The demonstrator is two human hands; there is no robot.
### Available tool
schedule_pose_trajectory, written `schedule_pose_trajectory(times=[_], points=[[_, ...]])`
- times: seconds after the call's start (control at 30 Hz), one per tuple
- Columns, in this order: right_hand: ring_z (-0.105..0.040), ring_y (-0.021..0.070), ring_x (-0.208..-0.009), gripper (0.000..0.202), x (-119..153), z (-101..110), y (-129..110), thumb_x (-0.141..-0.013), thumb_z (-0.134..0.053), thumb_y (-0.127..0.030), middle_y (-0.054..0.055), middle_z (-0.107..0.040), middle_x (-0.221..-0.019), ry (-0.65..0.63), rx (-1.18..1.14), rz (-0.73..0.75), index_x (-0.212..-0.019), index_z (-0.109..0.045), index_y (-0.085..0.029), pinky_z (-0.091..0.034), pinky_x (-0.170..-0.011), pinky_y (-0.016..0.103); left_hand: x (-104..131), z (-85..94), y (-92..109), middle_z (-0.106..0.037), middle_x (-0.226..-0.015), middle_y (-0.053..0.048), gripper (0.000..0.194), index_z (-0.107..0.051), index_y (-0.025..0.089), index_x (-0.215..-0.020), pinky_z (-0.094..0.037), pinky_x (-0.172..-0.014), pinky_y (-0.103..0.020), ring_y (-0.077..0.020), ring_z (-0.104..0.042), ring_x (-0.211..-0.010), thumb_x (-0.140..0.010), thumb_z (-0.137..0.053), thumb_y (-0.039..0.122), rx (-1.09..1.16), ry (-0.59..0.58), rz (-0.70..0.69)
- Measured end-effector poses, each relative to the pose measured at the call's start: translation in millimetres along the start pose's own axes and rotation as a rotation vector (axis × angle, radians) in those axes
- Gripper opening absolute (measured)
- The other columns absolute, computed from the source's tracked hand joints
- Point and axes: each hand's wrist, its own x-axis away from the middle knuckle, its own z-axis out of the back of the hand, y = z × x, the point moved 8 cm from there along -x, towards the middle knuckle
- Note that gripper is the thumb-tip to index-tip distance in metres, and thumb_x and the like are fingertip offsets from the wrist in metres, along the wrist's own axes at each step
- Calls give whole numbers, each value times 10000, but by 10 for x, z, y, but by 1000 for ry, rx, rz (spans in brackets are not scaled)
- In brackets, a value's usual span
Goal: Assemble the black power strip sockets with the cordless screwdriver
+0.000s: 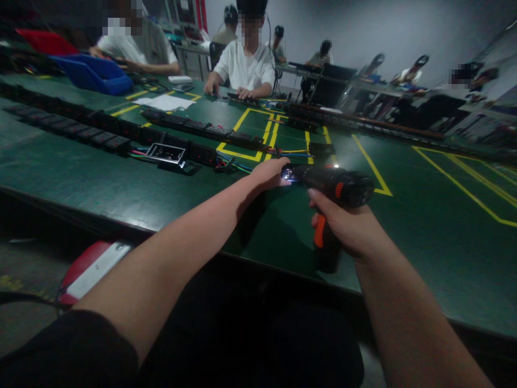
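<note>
We held the black-and-orange drill point(339, 187) above the near part of the green tabletop point(412, 242), its nose pointing left. Our right hand point(349, 223) was wrapped around its grip. Our left hand point(270, 172) was right by the nose, where a light shone; its fingers were mostly hidden, so we could not tell whether they were spread or pinching anything. Just left of that hand lay coloured wires point(232, 163), and past them a silver-edged module point(165, 153) beside a row of black sockets point(97, 136). Behind these, a long black strip point(202, 128) lay near some white papers point(163, 102). Yellow tape point(369, 161) marked out shapes on the green surface. Farther off to the left we saw a blue bin point(95, 74), and across from us sat a person in white point(248, 67).
</note>
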Motion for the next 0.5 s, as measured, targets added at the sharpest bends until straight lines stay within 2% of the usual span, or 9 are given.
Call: schedule_pose_trajectory(times=[0.3,0.5], points=[[-603,177,-500,403,9,-15,-14,-751,-850,-564,31,-638,-571,-11,57,77,-808,-683,-201,-504,-479,308,10,7,2,-766,-1160,-99,528,-646,245,-1278,-534,-912,-415,-287,-698,-1046,-796,-780,415,5,-3,7],[-599,168,-499,423,22,-20,-20,-730,-864,-565,26,-640,-580,-3,41,51,-820,-686,-191,-499,-486,305,19,33,32,-769,-1162,-108,519,-646,223,-1272,-540,-900,-406,-288,-703,-1045,-802,-779,399,-5,1,-1]])
